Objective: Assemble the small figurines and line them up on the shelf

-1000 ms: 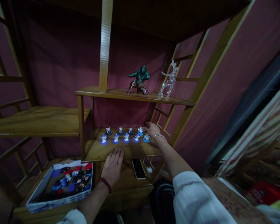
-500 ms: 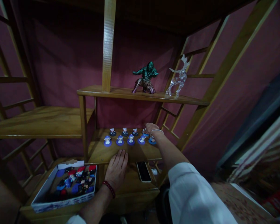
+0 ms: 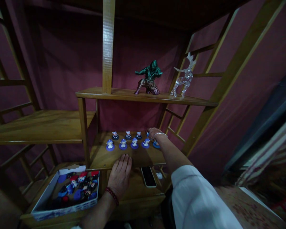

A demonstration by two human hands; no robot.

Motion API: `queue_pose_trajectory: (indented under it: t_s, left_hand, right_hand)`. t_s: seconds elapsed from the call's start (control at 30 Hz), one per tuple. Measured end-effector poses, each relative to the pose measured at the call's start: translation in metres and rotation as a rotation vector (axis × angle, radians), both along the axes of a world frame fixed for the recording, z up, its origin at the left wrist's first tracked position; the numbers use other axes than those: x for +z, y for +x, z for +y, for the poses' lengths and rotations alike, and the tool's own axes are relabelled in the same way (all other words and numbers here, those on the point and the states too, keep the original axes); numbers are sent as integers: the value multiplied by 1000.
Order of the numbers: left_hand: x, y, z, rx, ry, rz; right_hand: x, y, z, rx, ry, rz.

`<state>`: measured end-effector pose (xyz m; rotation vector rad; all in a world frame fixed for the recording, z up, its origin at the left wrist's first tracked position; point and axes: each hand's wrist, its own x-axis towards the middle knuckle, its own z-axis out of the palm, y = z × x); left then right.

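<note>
My right hand (image 3: pixel 155 133) reaches to the back right of the lower shelf board (image 3: pixel 138 156), its fingers closed at a small dark-blue figurine (image 3: pixel 147 134) that is partly covered by them. Under my right wrist shows a figurine on a blue base (image 3: pixel 156 144), mostly hidden. A front row of white-and-purple figurines stands on round purple bases, among them one at the left (image 3: pixel 110 145) and one at the right (image 3: pixel 146 143). Behind them are pink-and-black figurines, such as the middle one (image 3: pixel 128 135). My left hand (image 3: pixel 121 170) lies flat at the board's front edge, fingers stretched out, holding nothing.
A box (image 3: pixel 41 203) of loose figurines stands at the lower left. On the lower surface lies a phone (image 3: pixel 148 176). The shelf above holds a green-and-bronze crouching statue (image 3: pixel 149 78) and a clear deer figure (image 3: pixel 184 78). A wooden post (image 3: pixel 108 47) rises from that shelf.
The view has shifted slightly. My right hand stays at the back right, and the dark-blue figurine at its fingertips now shows more upright. My left hand rests in the same place.
</note>
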<state>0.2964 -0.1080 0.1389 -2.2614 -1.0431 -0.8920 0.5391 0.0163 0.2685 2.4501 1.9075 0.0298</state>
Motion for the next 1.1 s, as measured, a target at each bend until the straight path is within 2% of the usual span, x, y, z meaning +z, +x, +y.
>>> queue_pose_trajectory:
  t_s: [0.17, 0.47, 0.93, 1.1]
  left_hand:
    - [-1, 1, 0, -5, -24, 8]
    - [-1, 1, 0, 6, 1, 5]
    - [-3, 2, 0, -2, -2, -17]
    - [-2, 2, 0, 6, -27, -1]
  right_hand:
    - [-1, 0, 0, 10, -65, 5]
    - [3, -1, -2, 6, -98, 20]
    - [7, -5, 0, -5, -127, -3]
    - [8, -4, -1, 13, -94, 26]
